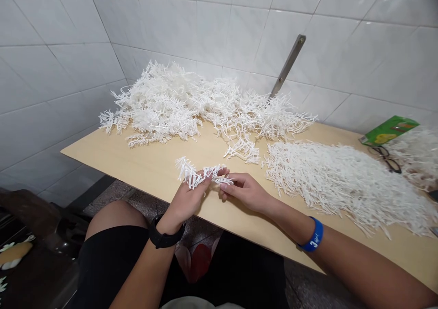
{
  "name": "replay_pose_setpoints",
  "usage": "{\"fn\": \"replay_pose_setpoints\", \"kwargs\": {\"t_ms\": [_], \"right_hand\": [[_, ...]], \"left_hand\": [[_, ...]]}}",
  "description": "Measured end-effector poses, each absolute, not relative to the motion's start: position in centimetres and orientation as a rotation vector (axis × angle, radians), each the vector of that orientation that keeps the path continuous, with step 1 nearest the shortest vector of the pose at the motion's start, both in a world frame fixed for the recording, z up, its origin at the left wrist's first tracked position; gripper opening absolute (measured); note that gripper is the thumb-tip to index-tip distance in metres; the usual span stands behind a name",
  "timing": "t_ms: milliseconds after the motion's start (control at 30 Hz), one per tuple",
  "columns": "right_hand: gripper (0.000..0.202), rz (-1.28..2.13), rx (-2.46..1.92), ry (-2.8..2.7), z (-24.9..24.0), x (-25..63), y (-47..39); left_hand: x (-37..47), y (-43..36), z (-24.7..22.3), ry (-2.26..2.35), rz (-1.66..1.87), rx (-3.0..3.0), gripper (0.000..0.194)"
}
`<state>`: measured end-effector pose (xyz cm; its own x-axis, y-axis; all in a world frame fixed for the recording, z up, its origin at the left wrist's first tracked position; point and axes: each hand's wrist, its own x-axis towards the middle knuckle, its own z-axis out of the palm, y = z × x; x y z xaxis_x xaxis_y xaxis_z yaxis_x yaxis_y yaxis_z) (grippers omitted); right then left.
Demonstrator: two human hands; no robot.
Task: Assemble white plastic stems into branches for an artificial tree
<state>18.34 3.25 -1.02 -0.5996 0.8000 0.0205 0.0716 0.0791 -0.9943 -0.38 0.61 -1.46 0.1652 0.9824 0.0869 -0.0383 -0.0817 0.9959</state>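
Note:
My left hand (191,196) is closed round a white branching plastic sprig (190,173), whose thin twigs stick out above the fingers. My right hand (244,191) pinches the right end of the same sprig between thumb and fingers; small white tips show at the fingertips. Both hands are just above the table's front edge. Behind them lies a large tangled heap of white branching sprigs (178,101). To the right, a flat spread of loose short white plastic pieces (335,174) covers the table.
The tan tabletop (102,151) meets a tiled wall (232,30). A metal bar (288,65) leans up behind the heap. At the right are a green box (390,130), black-framed glasses (388,157) and another white pile (419,154). Dark furniture (37,272) stands at lower left.

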Motion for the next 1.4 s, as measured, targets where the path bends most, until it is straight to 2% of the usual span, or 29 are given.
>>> {"fn": "replay_pose_setpoints", "kwargs": {"t_ms": [167, 433, 667, 800, 933, 1000, 1167, 1400], "right_hand": [[0.044, 1.587, -0.857, -1.781, -0.7, 18.2, 2.9], [0.042, 1.612, -0.841, -1.851, -0.4, 18.3, 2.6], [0.035, 1.539, -0.774, -1.938, -0.1, 18.1, 2.5], [0.033, 1.285, -0.826, -2.134, -0.2, 18.1, 2.3], [0.034, 0.825, -1.017, -2.260, -0.6, 18.3, 2.7], [0.038, 0.702, -1.113, -2.300, -0.8, 18.4, 3.1], [0.045, 0.610, -1.282, -2.297, -1.2, 18.7, 3.4], [0.024, 0.536, -1.217, -2.230, -1.5, 18.9, 3.3]], "left_hand": [[-0.3, 0.6, -1.6, 1.030, 1.198, 1.239, 0.038], [-0.2, 0.3, -2.1, 1.326, 1.329, 1.183, 0.021], [-0.1, 0.7, -1.8, 1.235, 1.432, 1.048, 0.006], [-0.1, 1.3, -2.2, 1.152, 1.534, 0.816, 0.022], [0.2, 1.4, -2.6, 1.092, 1.497, 0.940, 0.035], [0.3, 1.2, -2.6, 1.056, 1.457, 0.989, 0.037], [0.3, 1.1, -2.6, 1.036, 1.457, 1.024, 0.036], [-0.2, 1.1, -2.3, 1.129, 1.374, 1.244, 0.038]]}}
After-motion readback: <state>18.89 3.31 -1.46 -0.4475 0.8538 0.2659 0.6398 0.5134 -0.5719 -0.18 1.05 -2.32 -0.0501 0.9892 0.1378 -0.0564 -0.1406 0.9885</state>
